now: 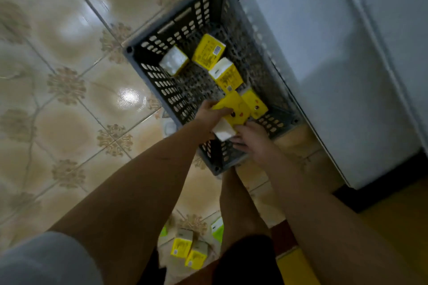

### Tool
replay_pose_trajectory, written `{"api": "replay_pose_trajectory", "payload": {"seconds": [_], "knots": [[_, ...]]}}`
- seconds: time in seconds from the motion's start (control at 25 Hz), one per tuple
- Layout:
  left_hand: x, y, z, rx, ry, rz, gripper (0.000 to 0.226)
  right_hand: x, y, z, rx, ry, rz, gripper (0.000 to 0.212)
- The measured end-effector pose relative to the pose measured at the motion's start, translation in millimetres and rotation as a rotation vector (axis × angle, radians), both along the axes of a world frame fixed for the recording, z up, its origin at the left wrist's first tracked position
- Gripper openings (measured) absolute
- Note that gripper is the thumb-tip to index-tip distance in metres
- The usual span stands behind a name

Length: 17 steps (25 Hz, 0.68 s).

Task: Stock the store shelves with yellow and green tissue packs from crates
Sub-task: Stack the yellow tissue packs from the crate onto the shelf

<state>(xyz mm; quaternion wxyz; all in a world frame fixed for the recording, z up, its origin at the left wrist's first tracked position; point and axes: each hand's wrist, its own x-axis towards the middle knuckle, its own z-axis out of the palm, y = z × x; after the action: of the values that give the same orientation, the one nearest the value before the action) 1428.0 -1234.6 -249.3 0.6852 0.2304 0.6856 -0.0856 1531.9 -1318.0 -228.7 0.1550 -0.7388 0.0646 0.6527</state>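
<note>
Both our hands on a yellow tissue pack (231,111) at the near end of the crate (185,18).

Our left hand (208,115) curls its grip around the pack's left edge, while our right hand (252,139) supports its white end from below, fingers loosely curved against it. At 2 o'clock from it a second yellow pack (254,102) touches it; three more packs (222,71) lie toward 12 o'clock on the crate's floor. The crate sits on the tiled floor (58,53) beside a white cabinet (335,53). At 6 o'clock, yellow and green packs (185,247) lie on the floor.
</note>
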Motion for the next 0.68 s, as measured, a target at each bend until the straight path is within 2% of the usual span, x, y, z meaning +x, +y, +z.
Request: {"api": "replay_pose_trajectory", "payload": {"seconds": [0.12,0.2,0.24,0.36,0.44,0.56,0.68], "knots": [[-14,12,97,0.057,-0.03,0.071,0.048,-3,12,93,0.099,0.003,-0.029,0.017],[-22,18,163,0.083,-0.089,0.089,0.05,-5,19,158,0.174,-0.028,-0.027,0.007],[-25,21,196,0.106,-0.126,0.091,0.047,-6,20,187,0.207,-0.054,-0.021,0.013],[-37,32,284,0.168,-0.22,-0.025,0.038,-12,13,262,0.276,-0.117,0.034,0.013],[-46,42,321,0.165,-0.289,-0.083,0.033,-14,0,289,0.33,-0.15,0.0,0.033],[-56,51,378,0.108,-0.429,-0.119,0.025,-14,-20,335,0.424,-0.202,-0.183,0.063],[-61,60,409,0.053,-0.574,-0.182,0.029,-12,-17,387,0.56,-0.189,-0.302,0.056]]}}
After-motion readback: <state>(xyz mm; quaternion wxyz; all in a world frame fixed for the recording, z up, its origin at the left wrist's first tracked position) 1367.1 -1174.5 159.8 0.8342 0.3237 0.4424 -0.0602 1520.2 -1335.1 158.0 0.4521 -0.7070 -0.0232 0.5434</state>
